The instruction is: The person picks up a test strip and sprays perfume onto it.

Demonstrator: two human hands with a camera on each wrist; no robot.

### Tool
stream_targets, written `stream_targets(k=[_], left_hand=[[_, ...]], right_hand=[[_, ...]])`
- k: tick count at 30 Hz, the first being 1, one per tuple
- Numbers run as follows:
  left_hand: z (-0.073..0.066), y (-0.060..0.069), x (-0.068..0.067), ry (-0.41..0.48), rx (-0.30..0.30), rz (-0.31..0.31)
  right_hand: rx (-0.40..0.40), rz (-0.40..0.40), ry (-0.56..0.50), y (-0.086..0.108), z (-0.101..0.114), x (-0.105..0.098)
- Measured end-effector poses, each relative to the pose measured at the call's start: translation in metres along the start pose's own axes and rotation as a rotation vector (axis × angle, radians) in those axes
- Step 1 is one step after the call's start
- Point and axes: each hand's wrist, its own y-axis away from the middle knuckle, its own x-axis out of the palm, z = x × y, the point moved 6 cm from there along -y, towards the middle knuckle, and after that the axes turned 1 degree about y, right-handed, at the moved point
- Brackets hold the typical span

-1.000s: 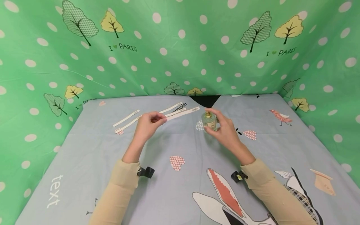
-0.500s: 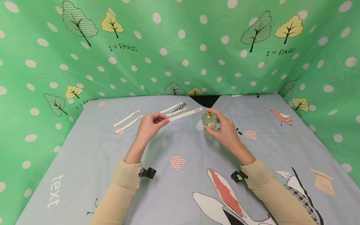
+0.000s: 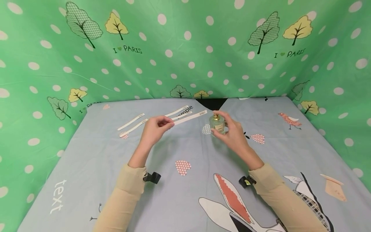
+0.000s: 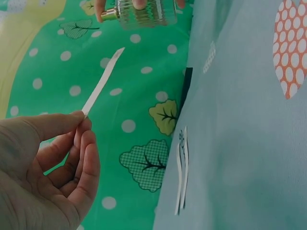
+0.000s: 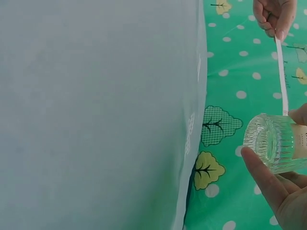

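Your beige fabric sleeves (image 3: 117, 203) reach over grey-blue printed cloth (image 3: 174, 203), small black device (image 3: 155, 178) at each wrist. Your left hand (image 3: 152, 130) pinches slim white paper-like strip (image 3: 191, 118) between thumb and fingertips; strip raised, free end pointing right. Your right hand (image 3: 234, 135) grips clear ribbed glass bottle (image 3: 216, 123) with gold neck, held off cloth, thumb at base. Strip end just beside bottle top, apart in head view. Four matching white strips (image 3: 131, 121) lie beyond, in two pairs. Behind: green polka-dot curtain (image 3: 200, 38) with printed trees.
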Motion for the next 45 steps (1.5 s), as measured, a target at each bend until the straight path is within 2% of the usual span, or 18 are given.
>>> stream_targets(k=[16, 38, 45], left_hand=[[0.01, 0.001, -0.01, -0.008, -0.036, -0.022], [0.023, 0.002, -0.021, -0.02, -0.046, -0.053], [0.029, 0.004, -0.024, -0.037, -0.076, -0.057]], right_hand=[[0.011, 0.023, -0.025, 0.003, -0.001, 0.001], [0.015, 0.019, -0.031, 0.003, -0.002, 0.0], [0.014, 0.013, -0.031, 0.003, -0.003, 0.0]])
